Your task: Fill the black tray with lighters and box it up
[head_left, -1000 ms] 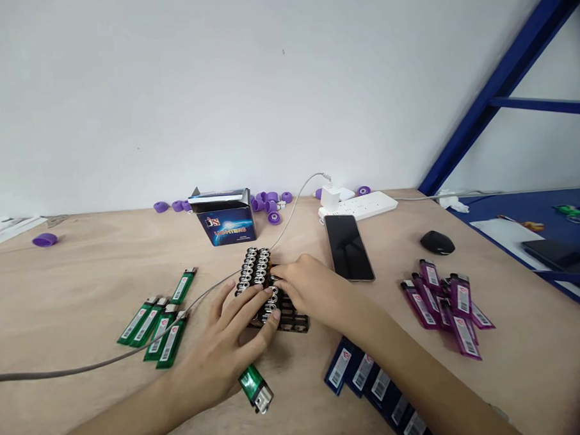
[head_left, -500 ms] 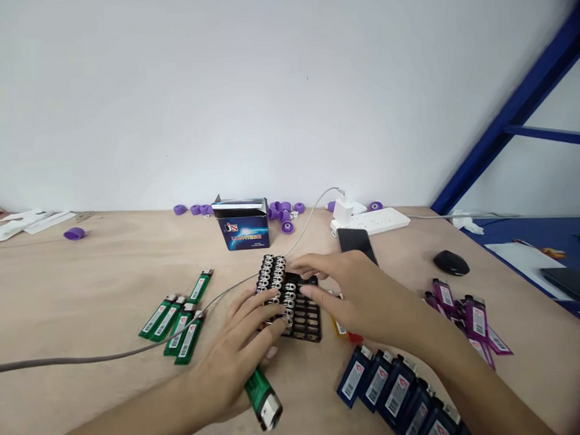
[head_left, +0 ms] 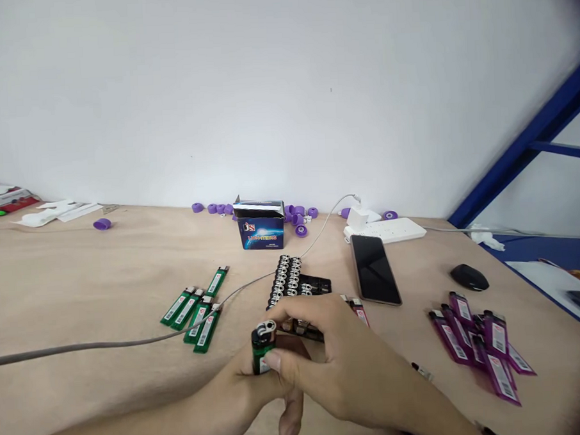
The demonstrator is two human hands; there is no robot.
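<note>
A green lighter point(head_left: 260, 360) stands upright between my hands, its metal top facing up. My left hand point(head_left: 252, 382) is closed around its lower part. My right hand point(head_left: 324, 350) is also closed on it, the thumb pressing its front and the index finger curled behind. Just beyond them, a black tray point(head_left: 316, 283) has several lighters point(head_left: 285, 278) standing in rows at its left; its near side is partly hidden by my right hand. Several green lighters point(head_left: 198, 314) lie on the table to the left.
Purple lighters point(head_left: 482, 344) lie at the right near a black mouse point(head_left: 469, 277). A phone point(head_left: 376, 268) lies before a white power strip point(head_left: 391, 229). Behind the tray stands a lighters box point(head_left: 261, 228) among purple caps point(head_left: 301, 231). A grey cable point(head_left: 108, 345) crosses the table.
My left hand has drawn back from the tray and turned the green lighter upright. My right hand has left the tray and come down onto that lighter. The view has shifted slightly left.
</note>
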